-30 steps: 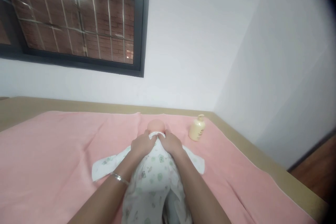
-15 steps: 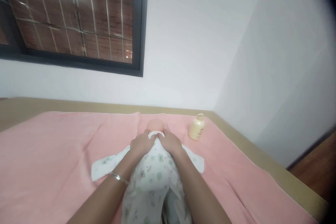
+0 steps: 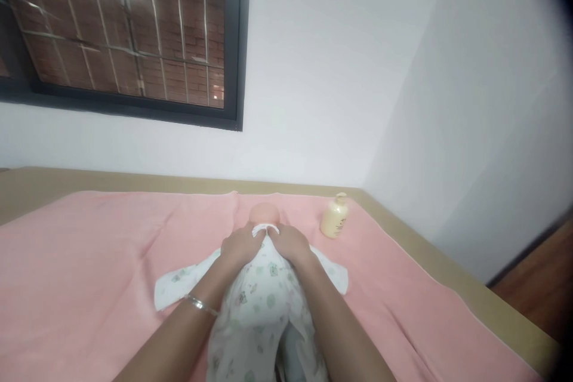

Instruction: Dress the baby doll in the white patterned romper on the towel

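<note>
A baby doll lies on its back on the pink towel [image 3: 98, 250], its bare head [image 3: 264, 213] pointing away from me. It wears a white printed romper [image 3: 259, 304] with the sleeves spread to both sides. My left hand [image 3: 239, 246] and my right hand [image 3: 290, 243] sit side by side at the romper's collar, just below the doll's head. Both have their fingers curled and pinched on the collar fabric. A thin bracelet [image 3: 201, 304] circles my left wrist.
A cream pump bottle [image 3: 335, 218] stands upright on the towel to the right of the doll's head. The tan bed edge [image 3: 470, 292] runs along the right, with white walls behind and a dark-framed window [image 3: 134, 42] at upper left. Wooden floor [image 3: 537, 286] shows at far right.
Almost nothing differs; my hands stay at the collar and the view has shifted very slightly.
</note>
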### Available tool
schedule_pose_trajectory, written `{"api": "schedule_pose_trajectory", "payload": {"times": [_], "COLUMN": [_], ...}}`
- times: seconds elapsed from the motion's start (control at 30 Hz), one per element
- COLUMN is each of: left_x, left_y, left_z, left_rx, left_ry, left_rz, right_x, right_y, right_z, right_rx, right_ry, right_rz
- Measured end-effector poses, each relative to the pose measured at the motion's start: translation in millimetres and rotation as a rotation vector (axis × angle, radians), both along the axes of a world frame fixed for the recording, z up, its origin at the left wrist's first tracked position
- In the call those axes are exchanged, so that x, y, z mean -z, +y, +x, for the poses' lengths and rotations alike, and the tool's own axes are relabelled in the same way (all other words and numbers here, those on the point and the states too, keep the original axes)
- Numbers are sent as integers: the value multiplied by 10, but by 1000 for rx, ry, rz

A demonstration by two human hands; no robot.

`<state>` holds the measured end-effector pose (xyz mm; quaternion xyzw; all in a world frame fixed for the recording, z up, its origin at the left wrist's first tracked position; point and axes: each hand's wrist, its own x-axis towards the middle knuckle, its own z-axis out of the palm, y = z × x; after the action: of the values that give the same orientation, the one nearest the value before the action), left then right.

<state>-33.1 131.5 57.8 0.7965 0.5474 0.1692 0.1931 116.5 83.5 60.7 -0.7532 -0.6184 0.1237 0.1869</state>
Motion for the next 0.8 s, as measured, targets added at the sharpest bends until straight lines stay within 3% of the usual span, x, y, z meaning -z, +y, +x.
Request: {"api": "schedule_pose_trajectory", "payload": {"times": [0.33,0.5,0.7,0.8], "left_x": [-86,-198,-321,-325], "left_y": [-58,-149,-362,-374], "left_z": [-29,-39,37,58], "left_rx": [17,43,14,0], "left_ry": [-18,70,288,307], "left_rz": [-32,-43,140,142], "right_x": [-284,-410,-216,-122], "right_y": [-218,-322,-135,-51], "right_z": [-196,-244,-162,-99], "right_rx": [5,-44,12,15], "right_ry": [-179,-131,-92,-32], "right_rz": [8,6,-25,-59]}}
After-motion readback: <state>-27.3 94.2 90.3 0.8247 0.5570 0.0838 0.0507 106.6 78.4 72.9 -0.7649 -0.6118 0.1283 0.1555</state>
